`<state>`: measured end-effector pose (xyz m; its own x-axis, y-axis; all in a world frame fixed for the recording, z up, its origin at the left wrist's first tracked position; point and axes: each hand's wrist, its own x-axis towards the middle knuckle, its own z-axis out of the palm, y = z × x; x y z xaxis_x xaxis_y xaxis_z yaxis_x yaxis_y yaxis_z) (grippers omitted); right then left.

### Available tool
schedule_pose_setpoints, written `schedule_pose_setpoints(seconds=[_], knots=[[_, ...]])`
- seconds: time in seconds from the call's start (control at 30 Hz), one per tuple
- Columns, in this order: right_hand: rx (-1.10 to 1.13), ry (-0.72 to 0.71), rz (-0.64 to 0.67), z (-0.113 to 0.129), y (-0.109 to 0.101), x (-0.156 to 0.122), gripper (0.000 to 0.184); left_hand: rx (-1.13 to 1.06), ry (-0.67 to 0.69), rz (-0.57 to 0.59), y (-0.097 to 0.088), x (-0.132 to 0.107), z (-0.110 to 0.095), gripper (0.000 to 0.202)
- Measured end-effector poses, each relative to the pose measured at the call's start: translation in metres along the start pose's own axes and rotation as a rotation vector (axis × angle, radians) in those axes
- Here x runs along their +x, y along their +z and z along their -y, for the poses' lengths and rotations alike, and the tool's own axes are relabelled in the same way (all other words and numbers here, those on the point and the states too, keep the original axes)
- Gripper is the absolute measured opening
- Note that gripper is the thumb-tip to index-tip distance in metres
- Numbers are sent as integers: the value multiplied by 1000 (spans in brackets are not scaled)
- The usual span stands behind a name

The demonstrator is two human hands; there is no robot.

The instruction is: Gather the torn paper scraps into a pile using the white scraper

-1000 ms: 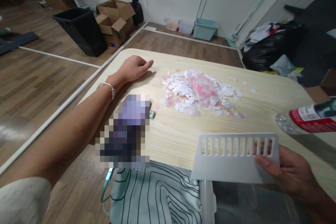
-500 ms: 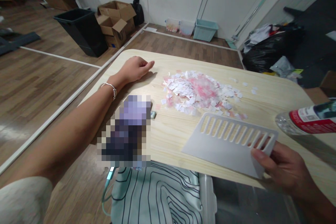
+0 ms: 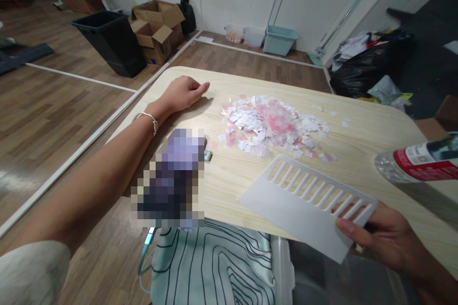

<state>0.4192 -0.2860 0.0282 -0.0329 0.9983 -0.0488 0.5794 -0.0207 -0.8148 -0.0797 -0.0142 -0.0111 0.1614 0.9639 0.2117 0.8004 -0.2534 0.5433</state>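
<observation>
Gripping the slotted white scraper (image 3: 293,207) by one end, the right hand (image 3: 388,238) holds it tilted over the table's (image 3: 225,186) near edge, short of the paper scraps (image 3: 246,119). Left arm (image 3: 103,186) extends forward; left hand (image 3: 182,93) rests tabletop, curled, tightness indeterminable.

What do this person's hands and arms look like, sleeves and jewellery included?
The left hand is ungloved, with a thin silver-coloured bracelet behind it and a pale sleeve further up. The right hand is ungloved too; no sleeve shows there.
</observation>
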Motion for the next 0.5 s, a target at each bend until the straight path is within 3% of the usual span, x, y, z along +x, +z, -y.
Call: schedule_pose_setpoints(seconds=[0.13, 0.3, 0.5], knots=[[40, -69, 168, 0, -5, 5, 67, -16, 10, -9, 0, -1, -1, 65], [16, 39, 119, -3, -7, 0, 74, -35, 21, -15, 1, -1, -2, 66], [-54, -99, 393, -24, -27, 13, 63, -24, 23, -5, 0, -1, -1, 67]])
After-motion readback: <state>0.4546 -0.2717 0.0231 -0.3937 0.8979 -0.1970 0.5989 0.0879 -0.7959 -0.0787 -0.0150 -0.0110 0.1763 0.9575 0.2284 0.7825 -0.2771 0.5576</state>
